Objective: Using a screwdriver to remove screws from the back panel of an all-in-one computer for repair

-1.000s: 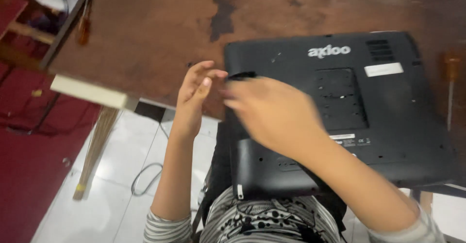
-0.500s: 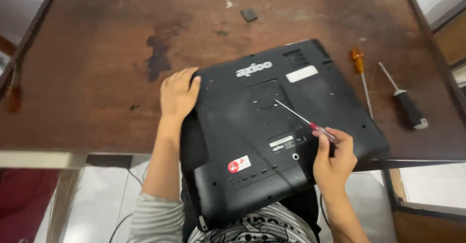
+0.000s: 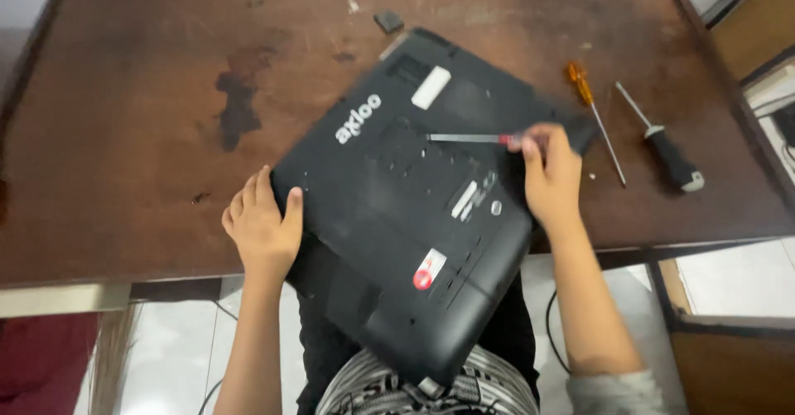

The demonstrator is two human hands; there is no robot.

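Scuffed brown wooden bench [image 3: 124, 175] with a dark stain toward the left and tiled floor showing below the near edge. Going left to right: the left hand [image 3: 263, 226] lies flat, fingers [image 3: 248, 200] spread and loosely curled over the left edge of a black laptop [image 3: 397, 216] lying bottom-up. Not really gripping anything, just pressing on the shell. The laptop sits skewed, far corner on the bench and the near end hanging off the edge over the person's lap, so it's only half supported.

To the right, the right hand [image 3: 551, 175] is closed around the red handle of a small screwdriver [image 3: 468, 138], its shaft pointing left across the underside panel. Fingers look wrapped tight, though it's a bit blurry.

Further right on the bench lie an orange-handled screwdriver [image 3: 592, 113] and a black-handled screwdriver [image 3: 662, 146], side by side but apart. A little dark scrap [image 3: 388, 22] sits near the far edge.

My guess on handling: the laptop is stiff, moderately heavy, smooth plastic so it could slide, and fragile with the screen underneath. I'd grab it by both side edges, not the overhanging end.
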